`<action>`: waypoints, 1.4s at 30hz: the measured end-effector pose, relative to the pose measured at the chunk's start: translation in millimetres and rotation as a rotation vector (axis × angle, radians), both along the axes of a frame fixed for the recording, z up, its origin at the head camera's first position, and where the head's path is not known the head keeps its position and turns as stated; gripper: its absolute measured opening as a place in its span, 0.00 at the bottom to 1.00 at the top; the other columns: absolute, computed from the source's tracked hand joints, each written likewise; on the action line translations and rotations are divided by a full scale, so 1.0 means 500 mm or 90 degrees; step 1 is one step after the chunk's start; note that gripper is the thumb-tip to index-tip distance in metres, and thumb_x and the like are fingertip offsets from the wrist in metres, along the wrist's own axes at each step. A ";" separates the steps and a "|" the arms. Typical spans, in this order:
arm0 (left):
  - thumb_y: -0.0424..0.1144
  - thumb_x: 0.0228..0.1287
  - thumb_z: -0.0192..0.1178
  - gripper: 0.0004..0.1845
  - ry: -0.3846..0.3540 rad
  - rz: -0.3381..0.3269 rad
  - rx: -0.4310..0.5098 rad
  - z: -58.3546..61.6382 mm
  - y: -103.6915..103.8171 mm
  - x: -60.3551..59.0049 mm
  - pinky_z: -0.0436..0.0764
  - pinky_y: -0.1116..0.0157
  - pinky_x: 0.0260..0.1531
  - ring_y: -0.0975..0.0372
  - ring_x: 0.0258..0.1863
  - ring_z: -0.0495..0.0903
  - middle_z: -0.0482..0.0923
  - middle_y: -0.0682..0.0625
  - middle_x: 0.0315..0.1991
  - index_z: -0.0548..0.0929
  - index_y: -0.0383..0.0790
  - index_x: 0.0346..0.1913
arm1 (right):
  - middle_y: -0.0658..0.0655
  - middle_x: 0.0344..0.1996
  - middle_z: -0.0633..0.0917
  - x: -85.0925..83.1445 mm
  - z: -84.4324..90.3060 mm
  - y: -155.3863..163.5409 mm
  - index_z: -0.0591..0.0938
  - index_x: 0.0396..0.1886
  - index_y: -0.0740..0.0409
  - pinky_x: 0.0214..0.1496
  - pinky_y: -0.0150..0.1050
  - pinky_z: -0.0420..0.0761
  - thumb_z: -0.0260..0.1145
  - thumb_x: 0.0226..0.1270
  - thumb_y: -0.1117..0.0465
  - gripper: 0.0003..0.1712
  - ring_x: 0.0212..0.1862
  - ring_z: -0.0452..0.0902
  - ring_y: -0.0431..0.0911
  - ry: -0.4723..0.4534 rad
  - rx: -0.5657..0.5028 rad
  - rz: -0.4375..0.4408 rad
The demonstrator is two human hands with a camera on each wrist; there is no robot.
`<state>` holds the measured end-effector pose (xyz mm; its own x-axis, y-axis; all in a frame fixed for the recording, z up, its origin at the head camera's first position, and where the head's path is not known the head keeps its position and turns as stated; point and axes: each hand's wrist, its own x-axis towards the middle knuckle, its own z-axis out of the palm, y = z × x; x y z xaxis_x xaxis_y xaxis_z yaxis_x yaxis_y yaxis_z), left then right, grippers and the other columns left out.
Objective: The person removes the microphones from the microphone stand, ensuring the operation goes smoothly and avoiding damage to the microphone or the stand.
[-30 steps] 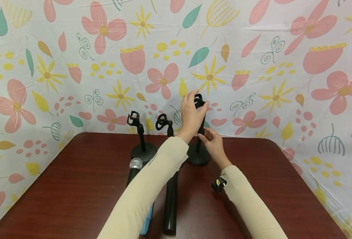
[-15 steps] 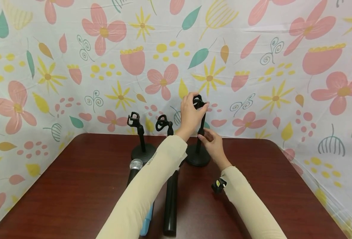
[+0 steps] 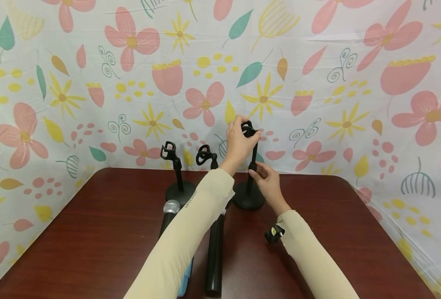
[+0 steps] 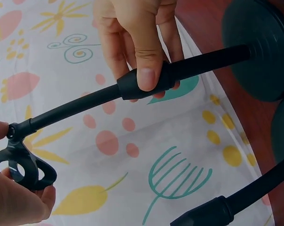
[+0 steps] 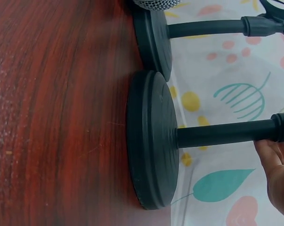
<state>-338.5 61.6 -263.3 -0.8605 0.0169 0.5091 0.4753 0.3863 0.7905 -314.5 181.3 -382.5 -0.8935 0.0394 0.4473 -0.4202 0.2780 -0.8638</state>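
A black desktop microphone stand [image 3: 249,182] with a round base stands upright near the back of the table. My left hand [image 3: 240,143] holds the clip [image 4: 38,172] at its top, thumb and fingers on either side. Lower down, my right hand [image 3: 268,182] pinches the collar [image 4: 128,85] midway up the pole, its thumb on the near side in the left wrist view. The stand's base [image 5: 153,146] rests flat on the table in the right wrist view. The clip is partly hidden behind my left fingers in the head view.
Two similar stands, one at far left [image 3: 178,170] and one in the middle [image 3: 213,162], stand alongside. A microphone with a silver mesh head [image 3: 171,206] and a long black microphone [image 3: 214,259] lie in front, partly under my left sleeve. A patterned cloth [image 3: 317,50] hangs behind the table.
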 end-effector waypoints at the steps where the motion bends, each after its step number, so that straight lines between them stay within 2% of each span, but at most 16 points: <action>1: 0.41 0.62 0.65 0.21 0.000 -0.001 0.001 -0.001 0.000 0.000 0.75 0.58 0.49 0.55 0.53 0.69 0.70 0.44 0.52 0.71 0.42 0.55 | 0.71 0.50 0.81 0.006 0.006 -0.002 0.73 0.61 0.72 0.54 0.45 0.78 0.63 0.67 0.69 0.24 0.58 0.75 0.60 -0.004 0.002 -0.002; 5: 0.40 0.62 0.65 0.21 -0.004 -0.017 -0.001 -0.015 0.000 -0.002 0.74 0.59 0.51 0.54 0.54 0.69 0.70 0.44 0.53 0.71 0.41 0.54 | 0.71 0.52 0.80 0.013 0.012 -0.003 0.72 0.62 0.71 0.57 0.46 0.76 0.63 0.67 0.69 0.25 0.60 0.74 0.59 -0.023 -0.008 -0.005; 7: 0.39 0.62 0.65 0.20 -0.013 -0.027 -0.005 -0.026 -0.001 -0.003 0.73 0.60 0.51 0.55 0.54 0.69 0.70 0.45 0.53 0.72 0.41 0.54 | 0.71 0.53 0.79 0.014 0.011 -0.002 0.72 0.62 0.71 0.59 0.50 0.74 0.64 0.67 0.68 0.25 0.61 0.73 0.59 -0.023 -0.013 -0.001; 12: 0.38 0.62 0.65 0.20 -0.010 -0.049 -0.013 -0.045 -0.009 -0.008 0.74 0.60 0.50 0.54 0.52 0.71 0.71 0.43 0.52 0.72 0.40 0.54 | 0.70 0.53 0.79 -0.009 -0.013 0.008 0.73 0.62 0.69 0.59 0.52 0.73 0.65 0.66 0.66 0.26 0.61 0.73 0.59 -0.015 -0.015 0.004; 17: 0.39 0.62 0.66 0.20 -0.009 -0.066 -0.028 -0.039 -0.016 -0.011 0.73 0.59 0.52 0.54 0.54 0.71 0.71 0.42 0.53 0.72 0.39 0.54 | 0.66 0.51 0.81 -0.037 -0.042 0.017 0.75 0.62 0.65 0.55 0.46 0.77 0.66 0.65 0.62 0.26 0.59 0.76 0.54 -0.006 -0.018 -0.008; 23: 0.38 0.62 0.66 0.20 -0.060 -0.068 -0.016 -0.027 -0.018 -0.007 0.75 0.60 0.51 0.54 0.55 0.73 0.71 0.44 0.55 0.72 0.40 0.54 | 0.65 0.49 0.83 -0.040 -0.047 0.017 0.76 0.61 0.64 0.49 0.35 0.80 0.67 0.64 0.61 0.26 0.56 0.78 0.53 -0.001 -0.012 -0.019; 28: 0.38 0.62 0.66 0.20 -0.081 -0.062 -0.025 -0.018 -0.016 -0.004 0.75 0.58 0.51 0.54 0.55 0.72 0.71 0.44 0.56 0.71 0.40 0.53 | 0.68 0.49 0.82 -0.024 -0.024 0.010 0.75 0.61 0.67 0.44 0.29 0.79 0.66 0.66 0.64 0.25 0.55 0.79 0.57 -0.002 -0.010 -0.014; 32: 0.37 0.62 0.66 0.20 -0.081 -0.064 -0.026 -0.022 -0.015 -0.006 0.75 0.57 0.51 0.53 0.55 0.73 0.70 0.43 0.56 0.70 0.39 0.53 | 0.70 0.49 0.81 -0.001 0.005 0.001 0.75 0.60 0.70 0.47 0.33 0.80 0.65 0.66 0.68 0.24 0.56 0.77 0.59 -0.006 -0.012 -0.009; 35: 0.36 0.62 0.65 0.20 -0.084 -0.075 -0.023 -0.036 -0.015 -0.007 0.75 0.58 0.51 0.52 0.55 0.73 0.69 0.42 0.56 0.70 0.38 0.53 | 0.71 0.50 0.81 0.010 0.014 -0.002 0.75 0.60 0.70 0.53 0.43 0.79 0.64 0.66 0.68 0.24 0.58 0.76 0.58 -0.024 -0.017 -0.003; 38: 0.36 0.62 0.65 0.20 -0.084 -0.067 -0.030 -0.060 -0.013 -0.004 0.76 0.59 0.51 0.52 0.55 0.73 0.70 0.41 0.56 0.70 0.37 0.53 | 0.69 0.53 0.80 -0.007 -0.010 0.006 0.74 0.62 0.67 0.57 0.49 0.75 0.65 0.66 0.65 0.25 0.60 0.74 0.57 -0.032 -0.016 -0.004; 42: 0.38 0.62 0.64 0.22 -0.071 -0.043 -0.053 -0.091 -0.008 0.002 0.74 0.57 0.52 0.51 0.54 0.71 0.70 0.41 0.56 0.70 0.37 0.55 | 0.66 0.59 0.76 -0.034 -0.041 0.018 0.74 0.63 0.64 0.59 0.50 0.74 0.67 0.65 0.61 0.28 0.63 0.72 0.55 -0.030 -0.014 -0.011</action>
<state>-337.6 57.6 -308.8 -0.9071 0.1146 0.4049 0.4134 0.4223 0.8067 -331.6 190.3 -402.9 -0.9128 0.0644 0.4033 -0.3739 0.2652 -0.8887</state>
